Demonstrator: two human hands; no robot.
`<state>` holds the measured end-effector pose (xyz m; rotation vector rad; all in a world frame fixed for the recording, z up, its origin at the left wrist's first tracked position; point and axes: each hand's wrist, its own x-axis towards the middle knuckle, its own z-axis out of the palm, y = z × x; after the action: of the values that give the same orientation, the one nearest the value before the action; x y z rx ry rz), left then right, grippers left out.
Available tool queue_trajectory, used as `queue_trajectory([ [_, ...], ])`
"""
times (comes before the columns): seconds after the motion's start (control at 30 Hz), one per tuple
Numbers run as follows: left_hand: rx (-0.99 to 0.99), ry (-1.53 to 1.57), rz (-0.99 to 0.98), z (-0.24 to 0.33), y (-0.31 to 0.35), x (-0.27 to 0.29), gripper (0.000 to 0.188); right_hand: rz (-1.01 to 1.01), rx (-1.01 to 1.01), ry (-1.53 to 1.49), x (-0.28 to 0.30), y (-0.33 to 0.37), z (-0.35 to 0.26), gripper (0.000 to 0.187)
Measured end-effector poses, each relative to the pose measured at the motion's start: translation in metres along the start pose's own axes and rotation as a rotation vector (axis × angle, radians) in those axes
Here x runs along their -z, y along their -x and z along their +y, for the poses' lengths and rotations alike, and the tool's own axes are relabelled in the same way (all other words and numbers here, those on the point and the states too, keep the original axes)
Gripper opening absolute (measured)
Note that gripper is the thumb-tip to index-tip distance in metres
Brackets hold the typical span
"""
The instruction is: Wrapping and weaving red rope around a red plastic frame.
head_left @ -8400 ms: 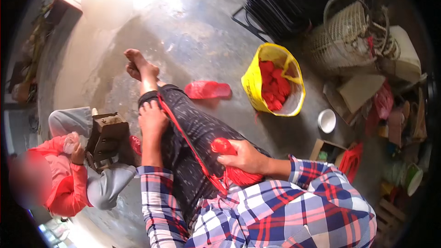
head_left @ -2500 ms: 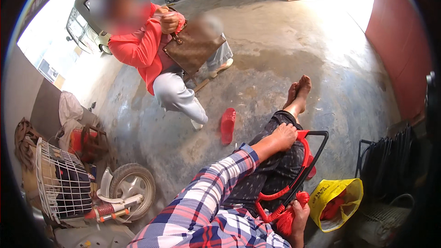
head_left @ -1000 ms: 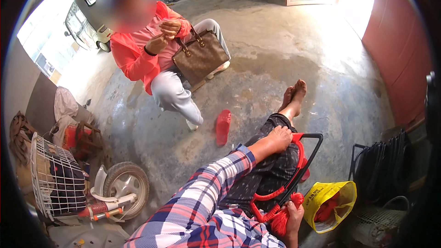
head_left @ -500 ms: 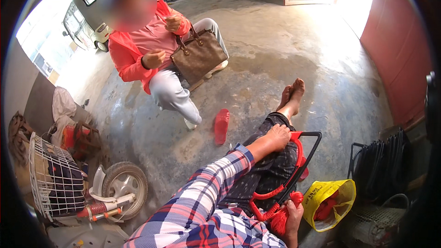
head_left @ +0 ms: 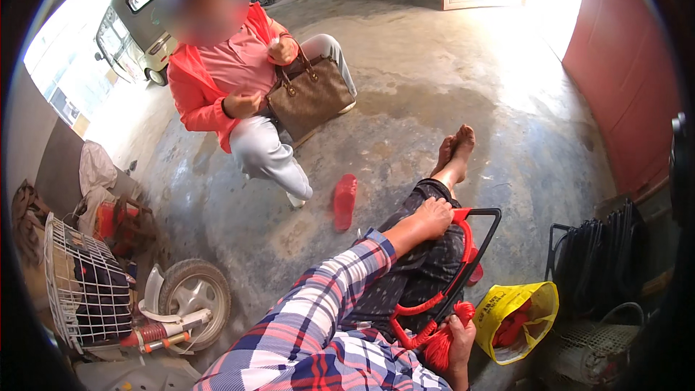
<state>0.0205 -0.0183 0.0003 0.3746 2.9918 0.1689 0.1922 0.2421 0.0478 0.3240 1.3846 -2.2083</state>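
Note:
Across my lap lies a black bar frame [head_left: 495, 227] with rounded corners, part of it wrapped in red cord. My left hand [head_left: 433, 218] is closed at the frame's far end, beside the red wrapping. Close to my body, my right hand [head_left: 461, 339] is closed around a bundle of red cord [head_left: 437, 350], next to the frame's near end. My fingers partly hide the bundle. Beyond my right hand stands a yellow bag [head_left: 495, 310] with more red material [head_left: 513, 329] inside.
Several black frames [head_left: 599, 257] stand at the right, near a wire basket [head_left: 590, 347]. A red slipper [head_left: 345, 203] lies on the concrete floor. Ahead sits another person [head_left: 235, 65] with a brown handbag [head_left: 310, 98]. A wheel [head_left: 195, 300] and a white wire basket [head_left: 87, 282] are at left.
The view has shifted slightly. The other person's raised hand has turned and lowered a little. Both my hands keep their hold, with the frame in nearly the same place.

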Motion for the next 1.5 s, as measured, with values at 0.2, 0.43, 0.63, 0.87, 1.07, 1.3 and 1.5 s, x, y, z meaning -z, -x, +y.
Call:
queue_trajectory([
  [0.2,-0.009,-0.013,-0.003,0.001,0.001,0.002,0.030,-0.048,0.029,0.054,0.005,-0.002,0.003,0.016],
  [0.43,-0.009,-0.016,0.020,0.001,0.002,0.001,0.030,-0.060,0.028,0.038,0.004,0.000,0.003,0.015],
  [0.63,-0.011,-0.037,0.010,0.001,0.002,0.004,0.030,-0.047,0.017,0.053,0.001,0.000,0.000,0.014],
  [0.87,0.000,-0.009,-0.018,0.002,0.002,0.007,0.031,0.005,0.024,0.039,-0.003,0.002,-0.002,0.014],
  [1.07,0.007,-0.017,0.000,0.001,0.001,0.003,0.028,-0.011,0.024,0.056,-0.001,0.002,-0.002,0.014],
  [1.3,-0.008,-0.024,0.023,-0.001,0.000,-0.002,0.027,0.008,0.022,0.001,-0.002,0.002,0.000,0.013],
  [1.5,-0.003,-0.020,0.038,-0.001,-0.001,-0.004,0.027,0.012,0.019,0.000,-0.003,0.002,-0.002,0.012],
])
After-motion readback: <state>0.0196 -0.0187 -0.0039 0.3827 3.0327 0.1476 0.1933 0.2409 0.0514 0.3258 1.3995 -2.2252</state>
